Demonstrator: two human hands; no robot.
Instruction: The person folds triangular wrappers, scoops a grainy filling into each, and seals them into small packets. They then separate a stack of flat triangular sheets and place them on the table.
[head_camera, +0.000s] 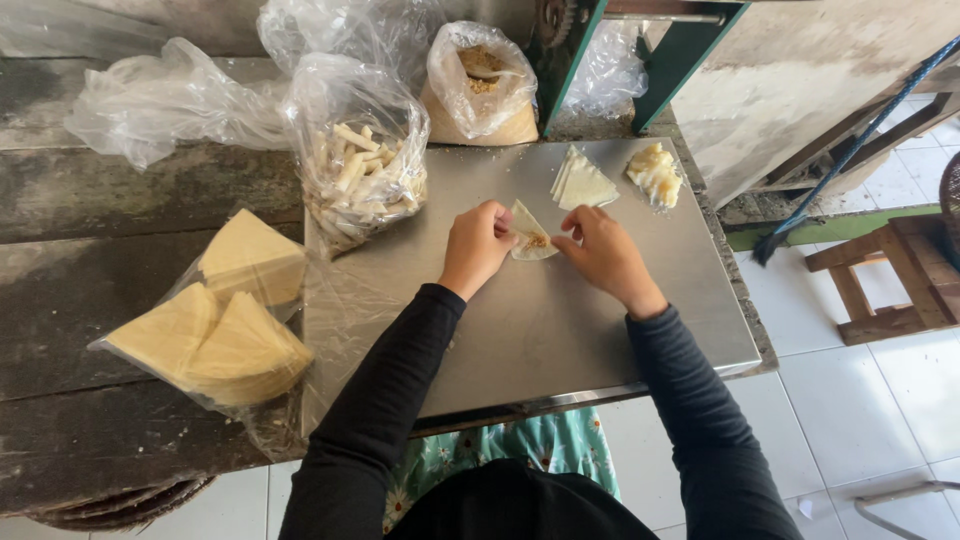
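Dark-sleeved arms are reaching out from the camera; the left hand (477, 245) and right hand (603, 252) are each pinching an edge of a pale triangular dough wrapper (530, 234) holding brown filling, lying mid-way on the grey steel surface (540, 330). Folding appears under way; closing likely calls for pressing the edges together. Stacked wrappers (583, 184) are waiting beyond, by white floor tiles (860, 400).

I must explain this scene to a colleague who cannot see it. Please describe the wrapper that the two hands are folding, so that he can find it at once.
Start at the steel sheet on the dark wooden table. Near its middle, the left hand and right hand pinch one triangular wrapper. Unlike the neat wrapper stack behind it, it lies alone, with brown filling on it.
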